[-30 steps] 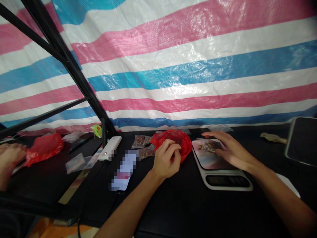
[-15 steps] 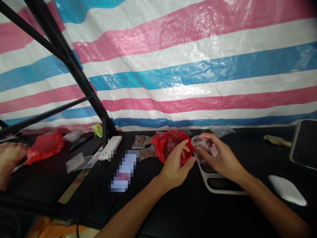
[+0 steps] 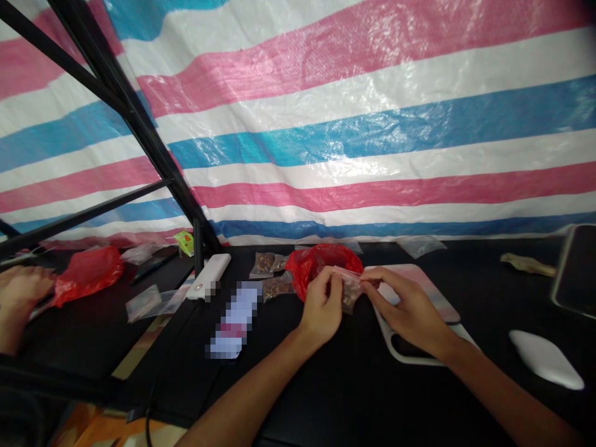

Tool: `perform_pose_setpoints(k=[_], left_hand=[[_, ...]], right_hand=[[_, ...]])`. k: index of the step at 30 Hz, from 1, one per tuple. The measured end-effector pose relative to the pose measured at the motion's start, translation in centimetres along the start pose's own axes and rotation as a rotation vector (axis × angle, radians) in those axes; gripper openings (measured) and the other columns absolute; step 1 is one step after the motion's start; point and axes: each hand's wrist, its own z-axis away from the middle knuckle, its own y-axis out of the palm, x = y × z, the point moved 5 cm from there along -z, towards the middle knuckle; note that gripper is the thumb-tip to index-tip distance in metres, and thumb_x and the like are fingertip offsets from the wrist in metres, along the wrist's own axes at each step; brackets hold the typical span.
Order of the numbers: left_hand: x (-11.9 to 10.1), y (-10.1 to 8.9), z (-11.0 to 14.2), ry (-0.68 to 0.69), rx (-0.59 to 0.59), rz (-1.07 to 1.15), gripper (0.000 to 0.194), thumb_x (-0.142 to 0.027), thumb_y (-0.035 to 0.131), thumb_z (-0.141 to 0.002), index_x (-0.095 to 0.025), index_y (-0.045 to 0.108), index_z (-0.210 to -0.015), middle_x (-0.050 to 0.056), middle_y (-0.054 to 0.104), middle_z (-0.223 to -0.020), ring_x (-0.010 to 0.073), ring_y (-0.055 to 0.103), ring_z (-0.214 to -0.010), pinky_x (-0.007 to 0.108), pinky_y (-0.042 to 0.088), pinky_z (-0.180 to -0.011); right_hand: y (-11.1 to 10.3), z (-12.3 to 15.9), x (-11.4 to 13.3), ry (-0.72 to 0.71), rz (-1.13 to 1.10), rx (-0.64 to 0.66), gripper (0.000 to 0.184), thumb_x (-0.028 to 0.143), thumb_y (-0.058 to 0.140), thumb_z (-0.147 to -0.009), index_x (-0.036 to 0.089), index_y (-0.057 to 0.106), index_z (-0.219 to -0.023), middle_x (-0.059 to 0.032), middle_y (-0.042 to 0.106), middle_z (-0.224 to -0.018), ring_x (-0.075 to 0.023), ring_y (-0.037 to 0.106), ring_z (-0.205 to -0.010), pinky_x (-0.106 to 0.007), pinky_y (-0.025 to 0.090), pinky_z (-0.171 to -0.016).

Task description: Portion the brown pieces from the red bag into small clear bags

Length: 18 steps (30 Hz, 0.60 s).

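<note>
1. Head view: your left hand point(image 3: 321, 304) and right hand point(image 3: 405, 307) are both closed, fingers pinching a small zip bag point(image 3: 350, 287) of brown pieces point(image 3: 348, 302).
2. It sits just right of the red plastic bag point(image 3: 321, 262), over the kitchen scale point(image 3: 400, 351).
3. Print on the green packet point(image 3: 184, 243) is too small to read.

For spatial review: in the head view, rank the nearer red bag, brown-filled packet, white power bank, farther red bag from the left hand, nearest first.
1. Nearer red bag, ahead
2. Brown-filled packet, left
3. White power bank, farther left
4. Farther red bag, leftmost
</note>
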Motion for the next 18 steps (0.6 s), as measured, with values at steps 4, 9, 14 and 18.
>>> perform_pose_setpoints(k=[4, 9, 14, 18], left_hand=[[0.1, 0.2, 0.3, 0.000, 0.049, -0.007, 0.035, -0.045, 0.037, -0.108, -0.019, 0.060, -0.105, 0.004, 0.066, -0.099, 0.0166, 0.061, -0.090, 0.029, 0.046, -0.083], [0.6, 0.7, 0.6, -0.015, 0.129, -0.046, 0.035, -0.048, 0.035, -0.108, -0.019, 0.055, -0.109, 0.005, 0.062, -0.102, 0.0172, 0.059, -0.094, 0.032, 0.046, -0.089], [0.9, 1.1, 0.7, 0.004, 0.161, -0.002, 0.031, -0.048, 0.045, -0.106, -0.019, 0.053, -0.113, 0.006, 0.063, -0.105, 0.0187, 0.059, -0.096, 0.034, 0.047, -0.089], [0.8, 0.9, 0.6, 0.009, 0.136, -0.004, 0.031, -0.047, 0.043, -0.106, -0.018, 0.053, -0.113, 0.007, 0.062, -0.106, 0.0194, 0.059, -0.098, 0.035, 0.046, -0.092]], right_hand=[[-0.2, -0.1, -0.2, 0.015, -0.031, -0.127, 0.026, 0.031, 0.065, -0.098, 0.029, 0.061, -0.123, -0.0025, 0.073, -0.105, -0.0195, 0.070, -0.091, -0.033, 0.056, -0.085], [-0.2, -0.2, -0.1, 0.036, -0.153, -0.171, 0.022, 0.029, 0.068, -0.094, 0.028, 0.059, -0.114, -0.0003, 0.069, -0.095, -0.0170, 0.066, -0.080, -0.030, 0.054, -0.074], [0.4, -0.3, -0.3, 0.084, -0.268, -0.176, 0.024, 0.031, 0.068, -0.094, 0.029, 0.055, -0.113, 0.0022, 0.063, -0.085, -0.0151, 0.057, -0.070, -0.029, 0.049, -0.066], [0.8, -0.3, -0.6, 0.138, -0.322, -0.127, 0.033, 0.035, 0.066, -0.095, 0.030, 0.052, -0.124, 0.0002, 0.066, -0.092, -0.0168, 0.063, -0.078, -0.031, 0.051, -0.073]])
